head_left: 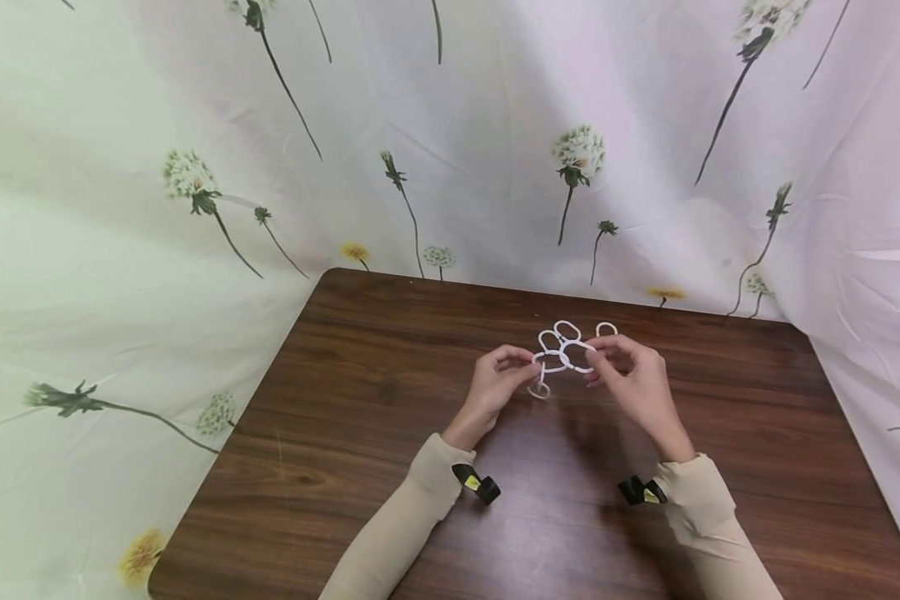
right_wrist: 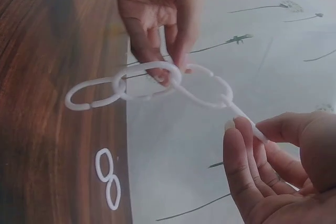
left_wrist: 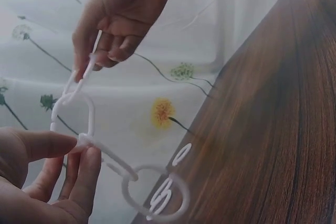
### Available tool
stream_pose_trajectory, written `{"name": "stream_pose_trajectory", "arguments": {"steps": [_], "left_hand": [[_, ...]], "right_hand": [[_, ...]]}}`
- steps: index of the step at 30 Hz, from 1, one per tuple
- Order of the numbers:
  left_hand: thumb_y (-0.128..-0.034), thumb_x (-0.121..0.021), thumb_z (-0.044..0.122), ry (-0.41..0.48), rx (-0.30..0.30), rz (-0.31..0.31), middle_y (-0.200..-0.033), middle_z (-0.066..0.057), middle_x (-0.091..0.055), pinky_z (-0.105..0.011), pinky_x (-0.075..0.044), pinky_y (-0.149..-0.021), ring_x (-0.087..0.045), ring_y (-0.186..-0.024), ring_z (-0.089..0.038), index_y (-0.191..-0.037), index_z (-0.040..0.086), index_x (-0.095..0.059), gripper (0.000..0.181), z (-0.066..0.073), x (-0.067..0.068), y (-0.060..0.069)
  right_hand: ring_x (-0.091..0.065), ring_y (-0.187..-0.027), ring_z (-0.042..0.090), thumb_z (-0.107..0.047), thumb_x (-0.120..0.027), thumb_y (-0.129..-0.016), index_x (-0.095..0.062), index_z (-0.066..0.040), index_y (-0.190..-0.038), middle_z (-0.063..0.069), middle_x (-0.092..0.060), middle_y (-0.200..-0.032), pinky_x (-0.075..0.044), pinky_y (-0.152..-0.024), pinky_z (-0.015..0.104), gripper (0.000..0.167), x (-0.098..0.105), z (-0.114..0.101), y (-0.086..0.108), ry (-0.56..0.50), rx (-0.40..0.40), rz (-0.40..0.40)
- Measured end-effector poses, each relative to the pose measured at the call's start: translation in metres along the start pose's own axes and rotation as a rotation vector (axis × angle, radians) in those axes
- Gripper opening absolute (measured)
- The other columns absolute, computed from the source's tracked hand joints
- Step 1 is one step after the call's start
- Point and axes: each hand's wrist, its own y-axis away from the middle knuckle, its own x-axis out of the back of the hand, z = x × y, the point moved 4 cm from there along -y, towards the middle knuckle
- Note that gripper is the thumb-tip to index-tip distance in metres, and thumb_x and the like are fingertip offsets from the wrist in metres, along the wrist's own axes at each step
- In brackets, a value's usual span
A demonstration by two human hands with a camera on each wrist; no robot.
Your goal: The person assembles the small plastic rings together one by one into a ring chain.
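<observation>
White plastic chain links, oval with a small gap, hang joined in a short chain (head_left: 564,358) between the two hands above the table. My left hand (head_left: 492,385) pinches a link between thumb and fingers. From that grip one more link (left_wrist: 125,188) dangles at the chain's end. At the chain's other end, my right hand (head_left: 636,379) pinches a link (right_wrist: 242,116) between thumb and fingertips. Behind the hands, a pair of touching links (head_left: 567,322) and a separate link (head_left: 606,324) lie on the table.
A dark brown wood-grain table (head_left: 330,400) with rounded corners lies under the hands. A pale cloth (head_left: 480,167) printed with dandelions hangs behind it and along its sides. Black camera straps (head_left: 477,483) sit at both wrists, beside beige sleeves (head_left: 405,533).
</observation>
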Motion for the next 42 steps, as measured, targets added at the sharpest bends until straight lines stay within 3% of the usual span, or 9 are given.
{"name": "stream_pose_trajectory", "arguments": {"steps": [6, 11, 15, 20, 23, 27, 33, 38, 42], "left_hand": [[-0.0881, -0.075, -0.007, -0.001, 0.002, -0.016, -0.085, 0.006, -0.071, -0.037, -0.064, -0.089, -0.07, -0.078, -0.008, -0.109, -0.012, -0.067, 0.023, 0.0, -0.001, 0.0], [-0.0874, -0.076, -0.006, -0.01, 0.012, -0.026, -0.084, 0.005, -0.073, -0.046, -0.063, -0.091, -0.071, -0.077, -0.005, -0.108, -0.011, -0.068, 0.023, -0.001, -0.002, 0.0], [-0.0866, -0.077, -0.006, -0.005, 0.007, -0.041, -0.088, 0.0, -0.076, -0.034, -0.064, -0.083, -0.071, -0.078, -0.005, -0.11, -0.013, -0.067, 0.027, -0.002, -0.003, 0.0], [-0.0863, -0.077, -0.007, 0.004, 0.005, -0.053, -0.096, -0.009, -0.079, -0.021, -0.062, -0.078, -0.073, -0.081, -0.005, -0.11, -0.014, -0.066, 0.027, -0.003, -0.003, 0.0], [-0.0869, -0.076, -0.008, 0.003, -0.002, -0.055, -0.104, -0.024, -0.077, -0.023, -0.063, -0.082, -0.074, -0.081, -0.006, -0.11, -0.015, -0.066, 0.026, -0.003, -0.003, 0.0], [-0.0889, -0.075, -0.007, 0.002, -0.033, -0.078, -0.118, -0.039, -0.068, -0.03, -0.064, -0.089, -0.076, -0.084, -0.009, -0.116, -0.015, -0.067, 0.029, 0.001, -0.002, 0.0], [-0.0905, -0.074, -0.006, 0.003, -0.079, -0.138, -0.12, -0.034, -0.071, -0.029, -0.064, -0.09, -0.076, -0.092, -0.01, -0.123, -0.014, -0.066, 0.034, 0.011, -0.004, 0.001], [-0.0922, -0.074, -0.003, -0.054, -0.107, -0.188, -0.122, -0.029, -0.072, -0.031, -0.063, -0.093, -0.075, -0.097, -0.009, -0.126, -0.013, -0.065, 0.037, 0.02, -0.008, 0.002], [-0.0927, -0.076, 0.001, -0.107, -0.109, -0.208, -0.124, -0.025, -0.072, -0.03, -0.063, -0.093, -0.073, -0.097, -0.009, -0.126, -0.008, -0.068, 0.035, 0.025, -0.012, 0.002]], "right_hand": [[-0.075, -0.065, 0.014, -0.015, -0.072, -0.1, -0.072, 0.002, -0.111, 0.011, -0.076, -0.088, -0.064, -0.061, 0.03, 0.021, 0.003, -0.005, -0.004, 0.013, 0.0, -0.017], [-0.074, -0.063, 0.012, -0.016, -0.073, -0.099, -0.074, 0.001, -0.109, 0.001, -0.077, -0.085, -0.064, -0.06, 0.03, 0.019, 0.005, -0.009, -0.008, 0.025, 0.004, -0.027], [-0.075, -0.063, 0.013, -0.017, -0.073, -0.099, -0.076, -0.001, -0.108, -0.008, -0.076, -0.083, -0.063, -0.059, 0.028, 0.019, 0.006, -0.011, -0.01, 0.037, 0.001, -0.038], [-0.073, -0.062, 0.004, -0.017, -0.073, -0.099, -0.077, -0.002, -0.109, 0.007, -0.079, -0.088, -0.062, -0.057, 0.025, 0.019, 0.007, -0.012, -0.011, 0.055, -0.014, -0.049], [-0.072, -0.062, 0.002, -0.018, -0.073, -0.099, -0.077, -0.002, -0.111, 0.016, -0.078, -0.092, -0.061, -0.057, 0.024, 0.02, 0.008, -0.012, -0.011, 0.078, -0.03, -0.058], [-0.071, -0.061, 0.002, -0.019, -0.073, -0.099, -0.077, -0.002, -0.111, 0.015, -0.078, -0.09, -0.06, -0.056, 0.024, 0.021, 0.008, -0.011, -0.011, 0.095, -0.045, -0.067], [-0.069, -0.059, 0.006, -0.019, -0.073, -0.099, -0.077, -0.002, -0.108, 0.018, -0.077, -0.086, -0.06, -0.055, 0.025, 0.02, 0.006, -0.01, -0.012, 0.123, -0.04, -0.079], [-0.069, -0.058, 0.019, -0.017, -0.073, -0.099, -0.077, -0.001, -0.107, 0.018, -0.075, -0.081, -0.059, -0.053, 0.026, 0.018, 0.004, -0.011, -0.014, 0.155, -0.025, -0.091], [-0.067, -0.055, 0.018, -0.017, -0.073, -0.099, -0.078, -0.002, -0.107, 0.016, -0.074, -0.079, -0.058, -0.052, 0.028, 0.018, 0.001, -0.012, -0.014, 0.174, -0.014, -0.103]]}}
